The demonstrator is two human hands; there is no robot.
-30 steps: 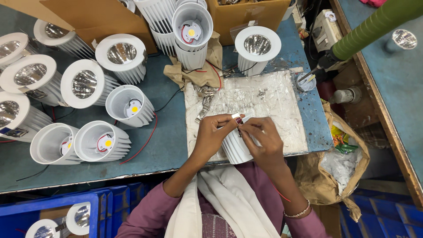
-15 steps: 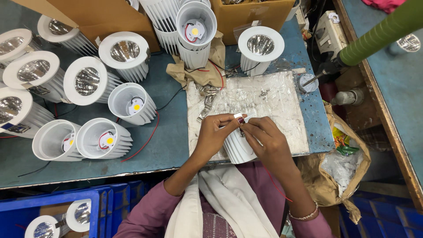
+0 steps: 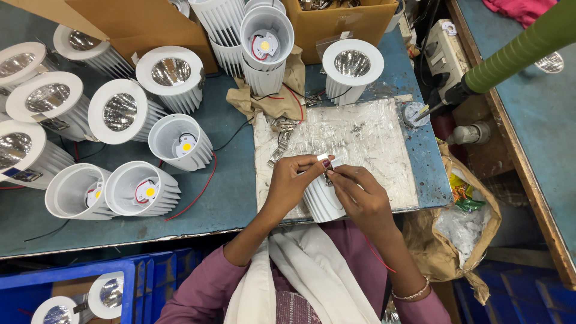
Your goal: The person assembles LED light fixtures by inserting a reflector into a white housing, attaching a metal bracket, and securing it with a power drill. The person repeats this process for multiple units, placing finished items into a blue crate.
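Observation:
My left hand [image 3: 292,185] and my right hand [image 3: 362,197] meet over a white finned lamp housing [image 3: 323,202] that lies on a worn white work board [image 3: 372,141]. Both hands pinch a small white part [image 3: 324,158] at the housing's top edge. A thin red wire [image 3: 377,252] hangs below my right wrist. Small metal spring clips [image 3: 281,143] lie on the board just above my left hand.
Several white housings lie and stand at left on the blue-grey table [image 3: 228,198], some with reflectors [image 3: 120,111], some showing yellow LED chips [image 3: 183,146]. Cardboard boxes [image 3: 336,21] stand at the back. A soldering iron with green handle [image 3: 516,48] rests at right; blue crates [image 3: 78,288] and a waste bag [image 3: 465,225] sit below.
The hands stay on the housing with only slight finger movement on the small white part; the view has shifted a little.

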